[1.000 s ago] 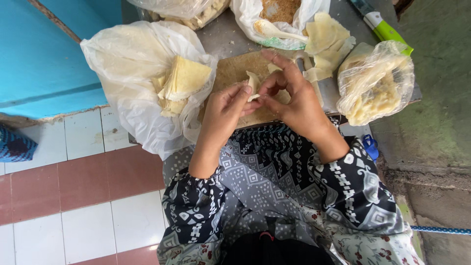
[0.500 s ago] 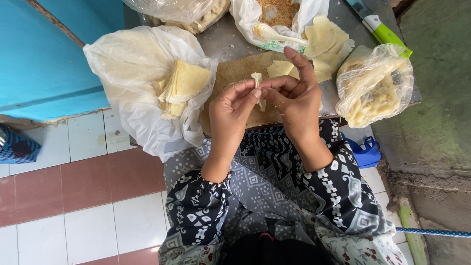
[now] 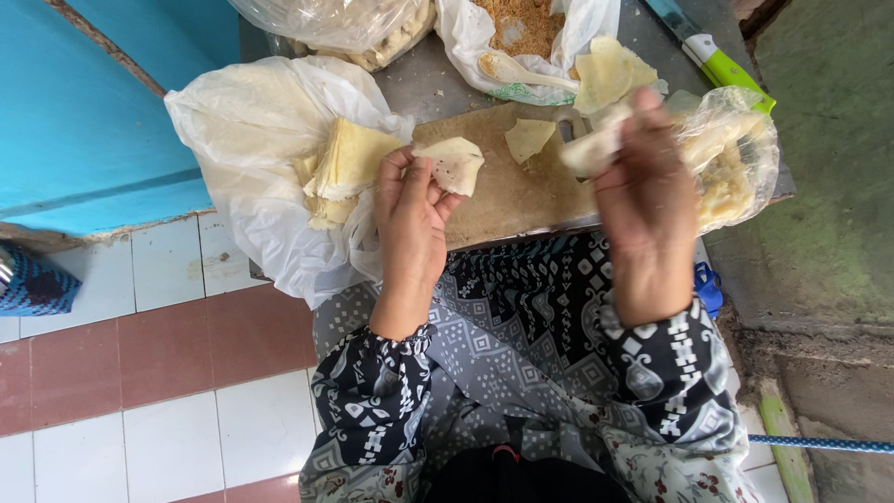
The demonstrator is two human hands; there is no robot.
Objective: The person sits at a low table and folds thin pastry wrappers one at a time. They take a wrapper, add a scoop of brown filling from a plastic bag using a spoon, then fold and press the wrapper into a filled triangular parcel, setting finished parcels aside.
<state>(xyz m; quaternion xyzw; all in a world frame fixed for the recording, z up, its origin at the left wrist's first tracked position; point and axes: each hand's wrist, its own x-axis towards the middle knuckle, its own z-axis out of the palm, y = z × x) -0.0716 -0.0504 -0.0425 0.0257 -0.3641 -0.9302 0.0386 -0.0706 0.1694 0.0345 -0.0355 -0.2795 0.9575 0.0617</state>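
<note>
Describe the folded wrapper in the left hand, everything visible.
The folded wrapper is a thin, pale cream sheet of dough with a few dark specks, folded into a rough wedge with soft, uneven edges. The left hand pinches its lower left edge between fingertips, holding it above the brown wooden board; whether it touches the board cannot be told. It sits just right of the wrapper stack in the white plastic bag. Any filling inside is hidden.

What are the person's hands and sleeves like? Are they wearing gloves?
No gloves: the left hand and right hand are both bare, with no rings or watch that I can see. Long sleeves reach the wrists. They are black with white geometric shapes, diamonds and leafy swirls, matching the patterned clothing over the lap.
</note>
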